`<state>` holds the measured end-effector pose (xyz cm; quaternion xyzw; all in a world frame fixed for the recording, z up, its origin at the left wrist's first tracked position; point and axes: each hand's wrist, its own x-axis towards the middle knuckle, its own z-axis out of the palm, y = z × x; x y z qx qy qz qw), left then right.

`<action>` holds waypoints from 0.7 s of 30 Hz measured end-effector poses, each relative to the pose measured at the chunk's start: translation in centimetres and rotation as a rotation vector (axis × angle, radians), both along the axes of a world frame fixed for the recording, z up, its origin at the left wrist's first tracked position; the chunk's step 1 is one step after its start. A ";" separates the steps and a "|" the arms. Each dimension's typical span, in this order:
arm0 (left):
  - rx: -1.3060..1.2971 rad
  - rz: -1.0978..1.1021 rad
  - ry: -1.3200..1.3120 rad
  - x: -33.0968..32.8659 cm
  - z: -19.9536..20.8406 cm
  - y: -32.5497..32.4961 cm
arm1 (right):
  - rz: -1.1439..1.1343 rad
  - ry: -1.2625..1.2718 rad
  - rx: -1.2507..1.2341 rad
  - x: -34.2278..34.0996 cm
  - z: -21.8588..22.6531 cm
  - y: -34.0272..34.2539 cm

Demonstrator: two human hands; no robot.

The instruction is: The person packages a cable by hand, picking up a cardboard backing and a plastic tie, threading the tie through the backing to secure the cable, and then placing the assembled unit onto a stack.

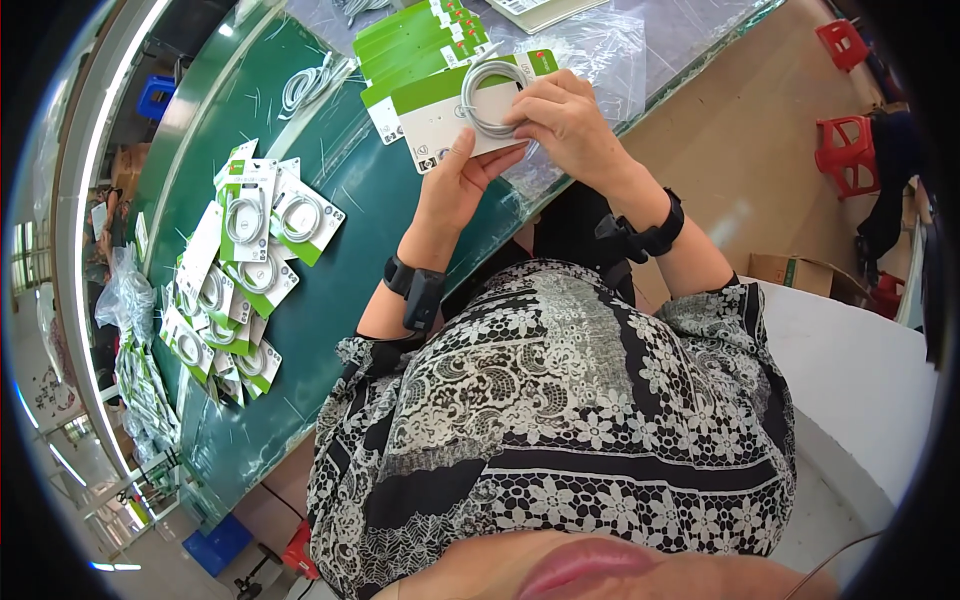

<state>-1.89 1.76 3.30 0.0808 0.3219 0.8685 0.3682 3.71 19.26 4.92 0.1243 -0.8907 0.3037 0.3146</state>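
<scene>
My left hand (455,190) grips a white and green packaging card (428,122) by its lower edge, thumb on the front and fingers behind. A coiled grey-white cable (470,92) lies against the front of that card. My right hand (568,122) pinches the right side of the coil, fingers bent over it; its fingertips partly cover the cable. Just beyond the held card, a fanned stack of similar green and white cards (405,48) rests on the table. Both hands are raised near the table's edge.
To the left, a heap of carded cables (245,222) lies on the green table (345,200). A loose coiled cable (303,88) sits farther back, and clear plastic film (610,55) spreads at the right. Red stools (846,155) stand on the floor at right.
</scene>
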 end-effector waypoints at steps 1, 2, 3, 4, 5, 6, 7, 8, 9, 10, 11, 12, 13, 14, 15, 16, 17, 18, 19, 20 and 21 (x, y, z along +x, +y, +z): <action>-0.016 -0.007 0.040 0.0 -0.3 -0.1 | 0.001 -0.001 0.002 -0.1 -0.1 0.1; -0.033 -0.013 0.080 0.0 -0.6 -0.1 | -0.006 0.013 0.000 -0.2 -0.2 0.2; -0.051 -0.019 0.119 0.1 -0.8 -0.2 | -0.012 0.027 -0.004 -0.3 -0.4 0.1; -0.052 -0.018 0.118 0.1 -1.0 -0.3 | -0.018 0.041 -0.008 -0.4 -0.4 0.0; -0.077 0.000 0.155 0.2 -1.2 -0.2 | -0.017 0.040 -0.008 -0.3 -0.3 -0.1; -0.102 0.018 0.192 0.4 -1.3 -0.1 | -0.001 0.042 0.004 -0.2 -0.4 -0.3; -0.127 0.035 0.230 0.5 -1.5 -0.1 | 0.014 0.044 0.017 -0.1 -0.2 -0.5; -0.127 0.034 0.229 0.6 -1.6 0.0 | 0.028 0.046 0.030 0.0 -0.1 -0.6; -0.113 0.047 0.217 0.7 -1.8 0.0 | 0.026 0.045 0.030 0.0 -0.1 -0.7; -0.100 0.060 0.206 0.8 -1.9 0.1 | 0.031 0.053 0.039 0.0 -0.2 -0.7; -0.086 0.074 0.194 0.9 -2.0 0.1 | 0.035 0.062 0.048 -0.1 -0.2 -0.8; -0.086 0.073 0.193 1.0 -2.1 0.2 | 0.040 0.070 0.057 -0.1 -0.3 -0.9; -0.093 0.086 0.221 1.1 -2.1 0.4 | 0.038 0.068 0.056 -0.1 -0.4 -1.0; -0.100 0.099 0.250 1.3 -2.0 0.5 | 0.038 0.070 0.051 -0.1 -0.5 -1.0; -0.107 0.112 0.278 1.4 -2.0 0.7 | 0.039 0.073 0.046 -0.2 -0.6 -1.1; -0.108 0.110 0.277 1.6 -1.9 0.8 | 0.040 0.075 0.041 -0.3 -0.8 -1.1; -0.099 0.116 0.270 1.9 -1.8 0.8 | 0.038 0.074 0.040 -0.3 -0.9 -1.1; -0.090 0.122 0.265 2.1 -1.7 0.9 | 0.059 0.074 0.010 -0.5 -1.0 -1.1; -0.082 0.128 0.260 2.2 -1.6 0.8 | 0.079 0.074 -0.021 -0.7 -1.1 -1.0; -0.084 0.124 0.259 2.1 -1.7 0.8 | 0.100 0.073 -0.051 -0.8 -1.2 -1.0; -0.124 0.122 0.259 2.0 -1.7 0.7 | 0.097 0.073 -0.053 -0.7 -1.3 -1.2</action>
